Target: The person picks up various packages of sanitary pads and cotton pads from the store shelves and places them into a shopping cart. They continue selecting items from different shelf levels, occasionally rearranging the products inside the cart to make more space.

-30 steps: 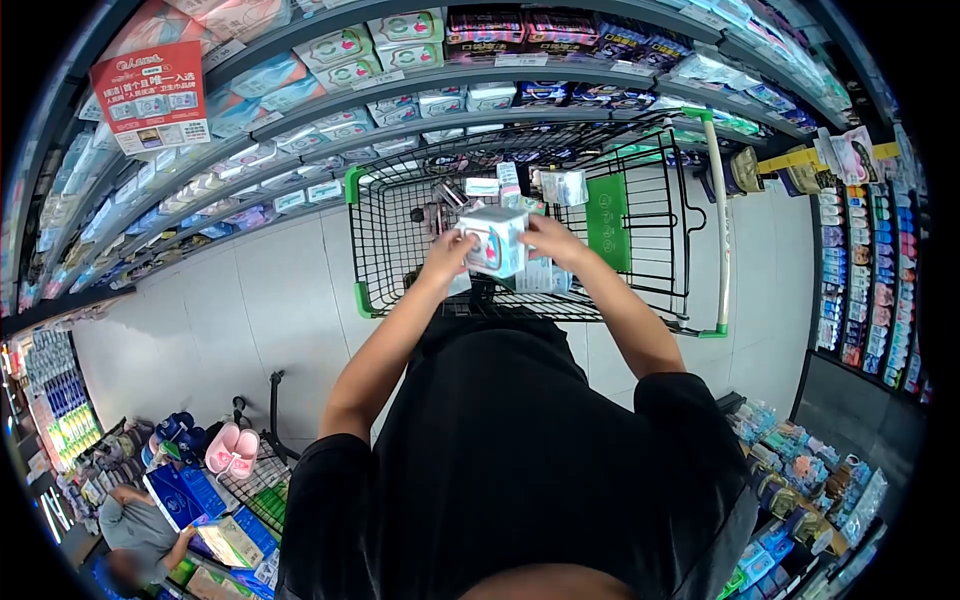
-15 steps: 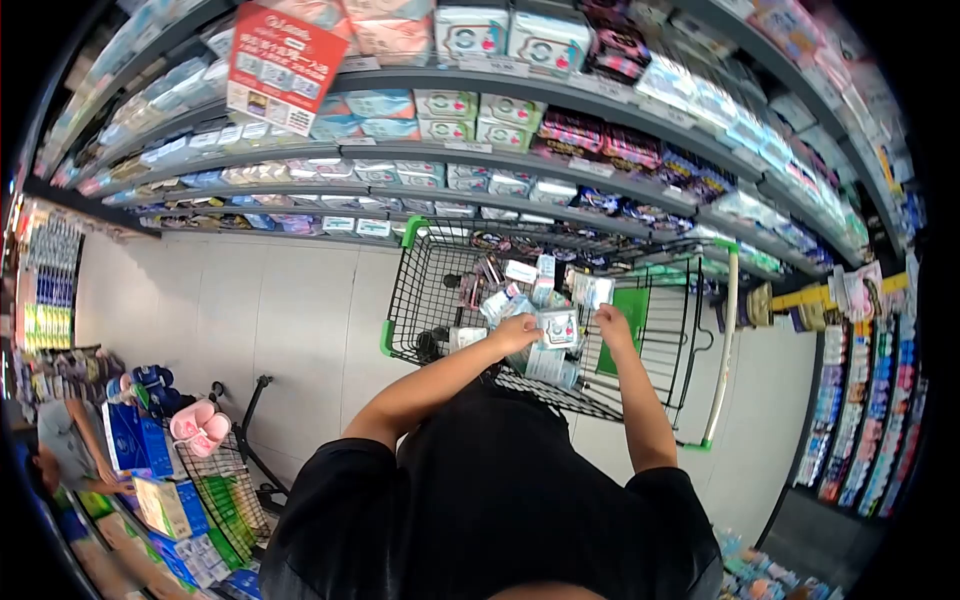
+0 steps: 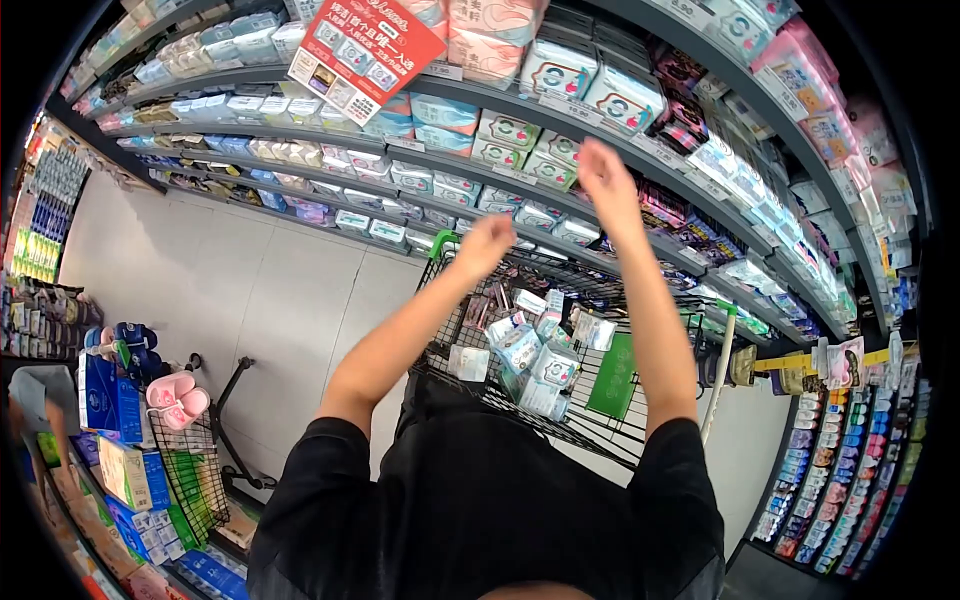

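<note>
My left hand [image 3: 487, 246], blurred, is raised over the near-left part of the shopping cart [image 3: 440, 243]; its fingers are loosely curled and too smeared to read. Farther right and higher, my right hand [image 3: 608, 185] is in front of the shelf, beside the green-and-white packs [image 3: 505, 138]. Its fingers look slightly apart, and no item shows in it. Below both hands, a white pack with a printed label [image 3: 555, 366] lies in the cart on other packs, next to a light blue pack [image 3: 518, 347].
Curved shelves of packaged goods [image 3: 560, 75] run across the front, with a red sign [image 3: 367, 50] hanging from them. At the lower left stands another cart [image 3: 190, 480] with boxes and pink slippers [image 3: 178, 400], near a person's arm [image 3: 58, 430]. More racks [image 3: 850, 460] stand at right.
Both hands have left the packs in the cart and risen toward the shelf, the right one farther. The printed white pack is released in the cart. The view has turned and shifted.
</note>
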Demonstrator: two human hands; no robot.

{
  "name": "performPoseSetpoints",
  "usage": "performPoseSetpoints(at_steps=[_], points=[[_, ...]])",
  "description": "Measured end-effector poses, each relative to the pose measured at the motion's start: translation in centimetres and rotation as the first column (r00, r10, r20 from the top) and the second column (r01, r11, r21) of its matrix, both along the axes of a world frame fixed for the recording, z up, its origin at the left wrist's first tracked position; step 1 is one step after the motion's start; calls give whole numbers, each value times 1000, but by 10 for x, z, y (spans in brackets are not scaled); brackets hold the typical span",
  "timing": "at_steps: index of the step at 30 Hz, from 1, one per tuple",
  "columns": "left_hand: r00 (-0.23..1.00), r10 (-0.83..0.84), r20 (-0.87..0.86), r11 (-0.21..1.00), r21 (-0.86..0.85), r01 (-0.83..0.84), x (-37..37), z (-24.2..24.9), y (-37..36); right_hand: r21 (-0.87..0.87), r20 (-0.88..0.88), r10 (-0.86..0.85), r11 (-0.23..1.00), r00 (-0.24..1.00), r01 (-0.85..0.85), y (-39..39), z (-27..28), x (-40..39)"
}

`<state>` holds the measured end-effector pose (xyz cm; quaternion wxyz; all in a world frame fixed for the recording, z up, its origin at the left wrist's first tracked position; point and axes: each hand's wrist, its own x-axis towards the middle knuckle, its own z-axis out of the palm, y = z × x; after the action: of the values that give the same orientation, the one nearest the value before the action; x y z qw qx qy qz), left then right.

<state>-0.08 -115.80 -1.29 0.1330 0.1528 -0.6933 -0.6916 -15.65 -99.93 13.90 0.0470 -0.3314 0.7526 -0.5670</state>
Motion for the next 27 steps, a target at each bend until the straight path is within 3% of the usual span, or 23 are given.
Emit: performPoseSetpoints(at_steps=[4, 5, 6, 8, 10, 11, 14, 15, 18, 22, 25, 27], points=[[939, 142, -312, 923, -300, -239, -56, 79, -84, -34, -266, -4, 999, 964, -6, -87, 79, -45], [917, 165, -364, 916, -288, -279, -65, 106, -98, -41, -318, -32, 999, 948, 20, -107, 92, -56], [891, 186, -415, 908, -274, -317, -72, 132, -111, -52, -303, -46, 998, 952, 32, -124, 101, -66], [891, 184, -415, 834, -414, -365, -81, 177, -133, -74, -277, -79, 995, 958, 61, -151, 117, -84], [839, 188, -510, 768, -456, -449, -101, 196, -151, 123, -24, -76, 989, 997, 78, -159, 134, -103], [810, 189, -555, 732, -471, -493, -109, 203, -158, 219, 103, -91, 973, 990, 67, -162, 140, -111], [830, 177, -528, 789, -428, -440, -122, 219, -168, 25, 49, -2, 1000, 999, 1, -174, 157, -71], [818, 173, -549, 759, -456, -466, -125, 220, -169, 3, 27, 53, 999, 998, -53, -176, 154, -79], [821, 156, -550, 856, -339, -390, -134, 219, -176, 80, -15, -57, 995, 998, 58, -171, 148, -88], [810, 150, -567, 841, -357, -406, -141, 213, -184, 41, -65, 37, 999, 997, -34, -179, 148, -78], [823, 113, -557, 882, -325, -341, -141, 215, -187, -20, -394, -131, 991, 910, 134, -201, 129, -74], [837, 104, -537, 879, -344, -330, -139, 216, -189, -24, -260, -164, 986, 952, 164, -204, 129, -67]])
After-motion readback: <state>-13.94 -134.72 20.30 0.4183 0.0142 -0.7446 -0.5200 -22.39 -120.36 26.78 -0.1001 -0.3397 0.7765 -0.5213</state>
